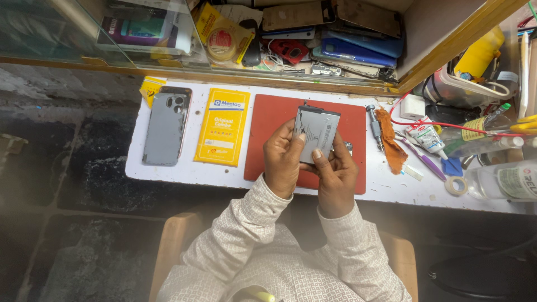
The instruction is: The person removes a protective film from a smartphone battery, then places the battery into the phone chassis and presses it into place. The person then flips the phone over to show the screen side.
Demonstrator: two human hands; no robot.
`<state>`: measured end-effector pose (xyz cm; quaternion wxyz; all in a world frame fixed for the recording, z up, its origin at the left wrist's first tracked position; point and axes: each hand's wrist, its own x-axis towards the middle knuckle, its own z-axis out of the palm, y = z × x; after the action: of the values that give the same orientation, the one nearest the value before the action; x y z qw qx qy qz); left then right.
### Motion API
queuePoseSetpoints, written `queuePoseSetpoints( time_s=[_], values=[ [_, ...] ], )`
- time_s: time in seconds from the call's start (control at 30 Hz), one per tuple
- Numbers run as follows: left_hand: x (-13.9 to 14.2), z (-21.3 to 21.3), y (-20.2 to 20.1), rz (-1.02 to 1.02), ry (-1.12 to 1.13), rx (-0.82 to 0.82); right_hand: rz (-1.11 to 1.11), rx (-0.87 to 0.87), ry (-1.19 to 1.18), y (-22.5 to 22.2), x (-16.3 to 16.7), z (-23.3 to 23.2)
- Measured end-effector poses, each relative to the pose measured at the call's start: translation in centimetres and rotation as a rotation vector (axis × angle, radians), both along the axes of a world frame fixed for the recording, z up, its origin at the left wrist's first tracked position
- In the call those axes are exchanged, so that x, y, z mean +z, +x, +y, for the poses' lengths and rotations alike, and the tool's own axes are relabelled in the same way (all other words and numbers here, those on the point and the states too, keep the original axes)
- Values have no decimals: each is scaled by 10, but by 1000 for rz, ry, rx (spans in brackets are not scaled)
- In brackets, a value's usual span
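Both your left hand (281, 159) and right hand (334, 170) grasp the grey phone battery (316, 133) above the red mat (268, 120); bending or piercing its seemingly thin casing risks damage.

A flat, grey rectangular phone battery (316, 133) with a small dark connector tab at its top edge sits just right of the frame's centre, held up above a red mat (277, 120), slightly tilted, its printed face toward the camera.
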<state>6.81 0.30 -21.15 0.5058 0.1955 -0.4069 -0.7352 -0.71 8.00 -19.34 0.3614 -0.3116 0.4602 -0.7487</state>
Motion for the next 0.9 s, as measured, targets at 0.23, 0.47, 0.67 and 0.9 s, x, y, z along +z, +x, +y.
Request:
queuePoseSetpoints(
  time_s=[0.23, 0.47, 0.67, 0.9],
  values=[
    [-1, -4, 0, -19, 55, 17, 30, -11, -3, 5, -1, -2],
    [-12, -25, -6, 18, -111, -168, 31, 76, 121, -31, 1, -15],
    [-27, -63, -24, 3, -143, -321, 263, 130, 52, -73, 4, -47],
    [-42, -110, -43, -157, -422, -394, 586, 66, -18, -116, -12, -75]
  ],
)
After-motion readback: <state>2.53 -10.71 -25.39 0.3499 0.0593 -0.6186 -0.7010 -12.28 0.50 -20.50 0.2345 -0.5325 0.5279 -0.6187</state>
